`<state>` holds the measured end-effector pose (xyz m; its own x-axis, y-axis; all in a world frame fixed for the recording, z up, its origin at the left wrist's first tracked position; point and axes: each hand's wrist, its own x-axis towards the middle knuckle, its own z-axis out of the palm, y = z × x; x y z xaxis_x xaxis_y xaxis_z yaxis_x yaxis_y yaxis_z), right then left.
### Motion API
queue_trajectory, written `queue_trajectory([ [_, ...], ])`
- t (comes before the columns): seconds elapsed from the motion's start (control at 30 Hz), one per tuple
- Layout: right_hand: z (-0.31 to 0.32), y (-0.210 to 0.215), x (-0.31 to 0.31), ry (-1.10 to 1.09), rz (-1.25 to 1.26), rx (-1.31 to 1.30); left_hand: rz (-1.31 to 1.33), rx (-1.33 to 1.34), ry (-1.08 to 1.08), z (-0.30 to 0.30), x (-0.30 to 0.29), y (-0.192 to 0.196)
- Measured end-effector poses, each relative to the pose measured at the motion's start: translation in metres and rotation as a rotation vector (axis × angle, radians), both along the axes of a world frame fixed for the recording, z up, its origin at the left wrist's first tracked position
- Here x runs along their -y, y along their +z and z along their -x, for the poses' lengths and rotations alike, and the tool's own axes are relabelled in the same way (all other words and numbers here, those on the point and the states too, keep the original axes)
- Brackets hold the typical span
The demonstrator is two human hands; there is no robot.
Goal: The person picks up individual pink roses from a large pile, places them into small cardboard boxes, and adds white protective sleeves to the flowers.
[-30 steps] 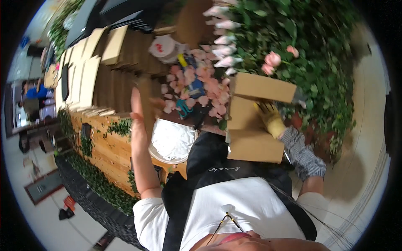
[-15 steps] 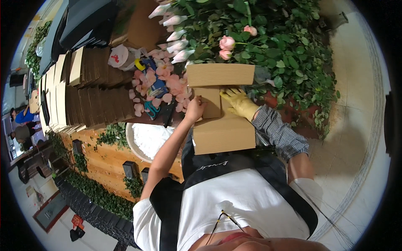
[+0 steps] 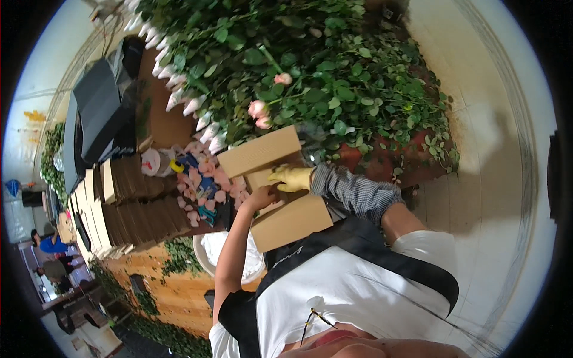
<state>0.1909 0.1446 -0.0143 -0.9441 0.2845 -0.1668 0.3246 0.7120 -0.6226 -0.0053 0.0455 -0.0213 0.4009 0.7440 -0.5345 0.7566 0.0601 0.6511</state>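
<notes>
A brown corrugated cardboard piece (image 3: 291, 224) lies tilted in front of my body, its two broad panels raised on either side of a narrower middle. My bare left hand (image 3: 261, 197) is at the left edge of that middle part, fingers curled on the cardboard. Beside it, my right hand (image 3: 292, 178) wears a yellow rubber glove and reaches in from the right, its fingers bent against the same middle part close to the left fingers. The panels and the hands hide some of the fingertips. A checked sleeve cover (image 3: 355, 190) wraps my right forearm.
Leafy rose stems (image 3: 334, 77) heap beyond the cardboard, with white-netted heads (image 3: 206, 125) on the left. Pink petals (image 3: 194, 182), teal scissors (image 3: 206, 216) and yellow tape (image 3: 176, 166) lie left. Stacked cardboard (image 3: 140, 215) and a white-filled tub (image 3: 203, 256) stand nearby.
The view has turned, and the cardboard now appears tilted. My right glove has moved from lying spread on the right side to beside my left hand, with its fingers bent.
</notes>
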Motion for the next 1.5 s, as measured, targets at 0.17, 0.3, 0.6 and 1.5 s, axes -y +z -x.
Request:
queue_trajectory([
  [0.17, -0.045, 0.098, 0.022, 0.018, 0.768, -0.458, 0.172, 0.054, 0.097, 0.014, 0.009, -0.015],
  [0.3, -0.048, 0.14, 0.059, 0.033, 0.018, 0.26, 0.395, 0.187, 0.322, 0.002, 0.007, 0.002],
  [0.6, -0.131, 0.186, -0.107, -0.902, -0.181, -0.489, 0.247, 0.176, 0.33, -0.001, 0.019, 0.023],
  [1.5, -0.211, 0.022, 0.006, -0.451, -0.245, 0.312, 0.405, 0.592, 0.306, 0.022, 0.0, 0.019],
])
